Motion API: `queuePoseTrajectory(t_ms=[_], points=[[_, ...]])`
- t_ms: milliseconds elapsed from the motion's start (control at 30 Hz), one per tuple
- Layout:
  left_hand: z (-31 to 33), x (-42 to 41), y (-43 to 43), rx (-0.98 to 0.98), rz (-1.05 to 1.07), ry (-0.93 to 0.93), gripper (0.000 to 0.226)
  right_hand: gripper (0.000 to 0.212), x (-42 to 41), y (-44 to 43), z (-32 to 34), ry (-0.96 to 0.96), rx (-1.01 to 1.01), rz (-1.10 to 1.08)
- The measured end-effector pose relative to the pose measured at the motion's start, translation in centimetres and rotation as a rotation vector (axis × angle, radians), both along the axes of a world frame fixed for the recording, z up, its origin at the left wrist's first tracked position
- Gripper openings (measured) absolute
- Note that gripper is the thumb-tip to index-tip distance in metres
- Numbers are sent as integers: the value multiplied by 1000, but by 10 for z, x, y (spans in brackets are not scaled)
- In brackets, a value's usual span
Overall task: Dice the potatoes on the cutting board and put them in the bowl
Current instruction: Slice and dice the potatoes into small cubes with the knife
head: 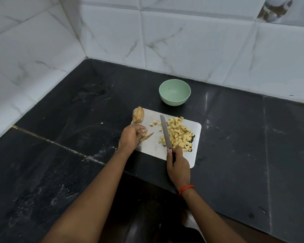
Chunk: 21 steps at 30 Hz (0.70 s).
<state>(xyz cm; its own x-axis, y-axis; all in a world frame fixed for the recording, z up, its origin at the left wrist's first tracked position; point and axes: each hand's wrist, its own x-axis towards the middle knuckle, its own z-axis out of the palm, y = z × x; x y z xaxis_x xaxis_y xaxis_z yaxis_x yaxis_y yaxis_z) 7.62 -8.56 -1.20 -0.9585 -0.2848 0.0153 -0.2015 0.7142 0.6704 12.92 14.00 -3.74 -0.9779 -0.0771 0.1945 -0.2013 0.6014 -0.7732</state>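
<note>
Black countertop, white marbled wall tiles

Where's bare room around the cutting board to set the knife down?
On the cutting board, bare room lies between the left hand and the knife. Open counter lies right of the board and left of the bowl. The board's right half is crowded with diced potato.

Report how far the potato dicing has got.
Done: a pile of yellow potato cubes lies on the white rectangular cutting board. In hand: the right hand grips the grey-bladed knife, its blade against the pile, and the left hand pinches a thin brown-edged potato slice. Left: a brown-skinned potato chunk at the board's far left corner is undiced, and the pale green round bowl holds no cubes yet.
</note>
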Motion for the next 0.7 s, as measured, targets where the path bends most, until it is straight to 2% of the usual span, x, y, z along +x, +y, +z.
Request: queuePoseTrajectory(t_ms=[167, 300, 400, 533, 700], points=[[6, 9, 15, -198, 59, 102, 29, 17, 0, 0, 2, 7, 19, -6], [0, 22, 32, -294, 55, 84, 20, 20, 2, -6, 3, 100, 141, 36], [-8, 28, 37, -248, 72, 103, 15, 15, 0, -13, 6, 143, 321, 86], [-20, 35, 38, -113, 101, 166, 15, 13, -4, -21, 8, 86, 520, 135], [-25, 37, 42, -102, 120, 213, 18, 15, -8, -24, 11, 22, 635, 189]])
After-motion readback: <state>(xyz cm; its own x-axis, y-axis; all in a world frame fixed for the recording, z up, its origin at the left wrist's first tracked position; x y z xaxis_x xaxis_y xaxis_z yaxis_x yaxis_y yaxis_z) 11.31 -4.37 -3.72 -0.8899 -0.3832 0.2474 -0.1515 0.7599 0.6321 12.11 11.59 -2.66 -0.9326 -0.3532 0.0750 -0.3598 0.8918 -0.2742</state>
